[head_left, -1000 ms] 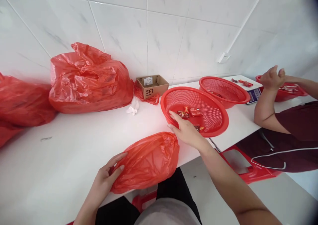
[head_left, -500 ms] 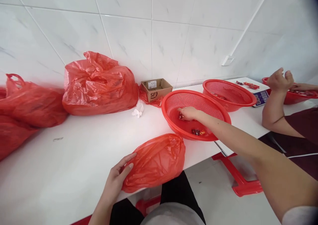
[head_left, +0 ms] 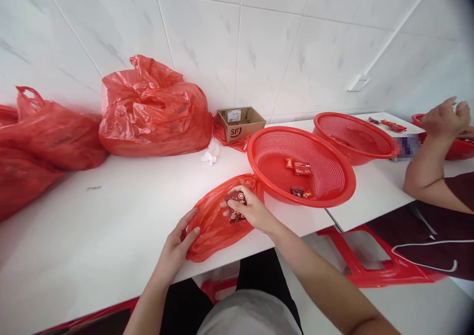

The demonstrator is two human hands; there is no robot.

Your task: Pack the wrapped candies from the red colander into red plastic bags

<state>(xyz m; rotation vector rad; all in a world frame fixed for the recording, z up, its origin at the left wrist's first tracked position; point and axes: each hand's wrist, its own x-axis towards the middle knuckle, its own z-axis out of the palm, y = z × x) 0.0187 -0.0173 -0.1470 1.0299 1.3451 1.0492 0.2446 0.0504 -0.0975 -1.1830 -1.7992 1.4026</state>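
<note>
My left hand grips the near-left edge of a thin red plastic bag lying at the table's front edge. My right hand is over the bag, fingers closed on small dark-red snack packets; exactly how many I cannot tell. Just right of the bag stands a red mesh basket. A flat red packet, a small orange-red packet and a dark packet with a yellow piece beside it lie in the basket.
Large filled red bags stand at the back left. Near the wall are a cardboard box and a crumpled white tissue. A second red basket sits behind the first. At the right, a co-worker's hand is raised.
My right hand has reached into the basket, taken hold of the dark-red packets and come back left over the bag. My left hand has stayed at the bag's edge.
</note>
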